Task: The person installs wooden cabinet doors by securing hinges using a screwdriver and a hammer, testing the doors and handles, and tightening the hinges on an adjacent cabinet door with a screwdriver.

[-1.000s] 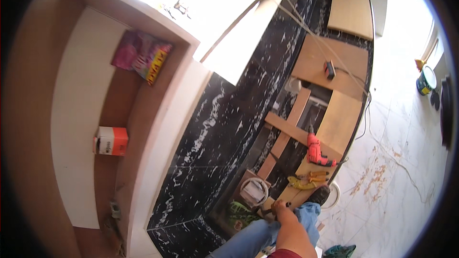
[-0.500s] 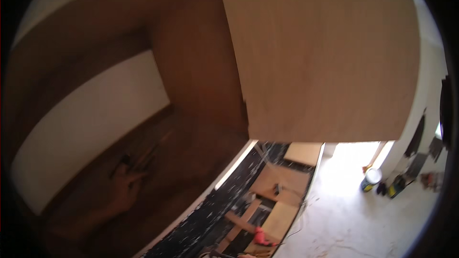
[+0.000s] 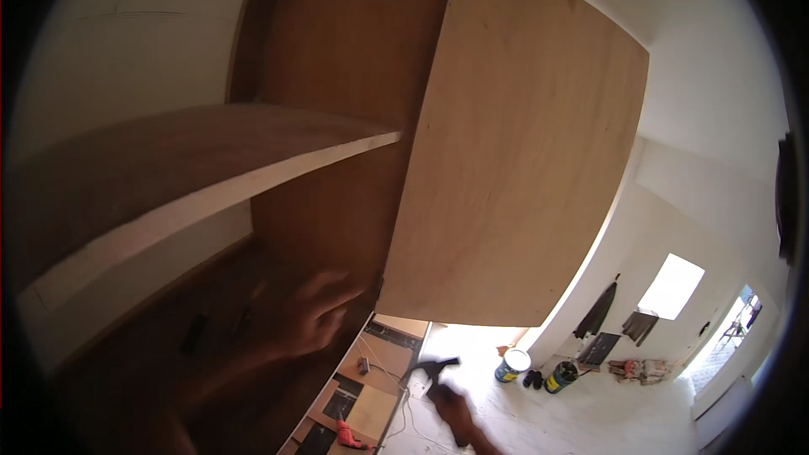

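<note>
My left hand [image 3: 308, 324] is inside the brown cabinet, low over its floor. Its fingers are curled in and somewhat blurred, and anything between them is too small or dark to make out. Behind it, dark tools [image 3: 195, 333] lie on the shadowy cabinet floor. My right hand [image 3: 453, 414] comes up from the lower edge, outside the cabinet and below the door. It is wrapped round the handle of a claw hammer [image 3: 436, 368], whose dark head points up. The wooden cabinet door [image 3: 514, 143] stands swung out on hinges, with neither hand visibly on it.
A shelf [image 3: 202, 194] crosses the cabinet above my left arm. Below lies a counter with wood pieces [image 3: 375, 411], a red power drill [image 3: 347, 436] and a cable. Paint buckets [image 3: 511, 368] stand on the white floor, near cloths hanging on the wall [image 3: 597, 303].
My view has swung up and right. The left hand has moved away from the tools on the cabinet floor towards the door side. The right hand with the hammer has come into view.
</note>
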The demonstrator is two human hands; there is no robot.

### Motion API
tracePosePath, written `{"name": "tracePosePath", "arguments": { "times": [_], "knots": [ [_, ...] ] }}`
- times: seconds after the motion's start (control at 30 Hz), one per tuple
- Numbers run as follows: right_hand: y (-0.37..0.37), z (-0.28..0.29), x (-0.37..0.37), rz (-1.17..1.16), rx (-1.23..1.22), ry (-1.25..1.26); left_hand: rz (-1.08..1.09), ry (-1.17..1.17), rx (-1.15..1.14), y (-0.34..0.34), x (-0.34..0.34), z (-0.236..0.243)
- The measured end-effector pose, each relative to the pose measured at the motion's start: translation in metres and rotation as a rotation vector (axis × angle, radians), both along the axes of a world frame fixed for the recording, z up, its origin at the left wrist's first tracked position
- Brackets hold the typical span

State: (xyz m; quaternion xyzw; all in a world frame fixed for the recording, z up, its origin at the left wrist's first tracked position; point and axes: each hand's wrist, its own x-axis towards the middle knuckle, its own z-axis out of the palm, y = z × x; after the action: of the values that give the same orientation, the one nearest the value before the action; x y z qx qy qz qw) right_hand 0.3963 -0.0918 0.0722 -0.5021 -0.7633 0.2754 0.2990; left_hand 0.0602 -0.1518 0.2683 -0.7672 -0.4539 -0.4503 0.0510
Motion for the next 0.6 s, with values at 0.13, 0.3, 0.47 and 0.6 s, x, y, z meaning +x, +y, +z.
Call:
{"name": "tracePosePath", "arguments": {
  "times": [0.13, 0.3, 0.47, 0.6],
  "knots": [
    [0.07, 0.215, 0.021, 0.205, 0.537, 0.483, -0.063, 0.201, 0.466, 0.096, 0.05, 0.081],
    [0.062, 0.482, -0.033, 0.044, 1.109, 0.305, 0.222, 0.284, 0.633, 0.169, 0.079, 0.176],
    [0.077, 0.599, -0.098, -0.021, 1.436, 0.052, 0.35, 0.155, 0.616, 0.182, 0.069, 0.194],
    [0.091, 0.634, -0.137, -0.04, 1.383, -0.058, 0.285, 0.156, 0.622, 0.183, 0.054, 0.189]
  ]
}}
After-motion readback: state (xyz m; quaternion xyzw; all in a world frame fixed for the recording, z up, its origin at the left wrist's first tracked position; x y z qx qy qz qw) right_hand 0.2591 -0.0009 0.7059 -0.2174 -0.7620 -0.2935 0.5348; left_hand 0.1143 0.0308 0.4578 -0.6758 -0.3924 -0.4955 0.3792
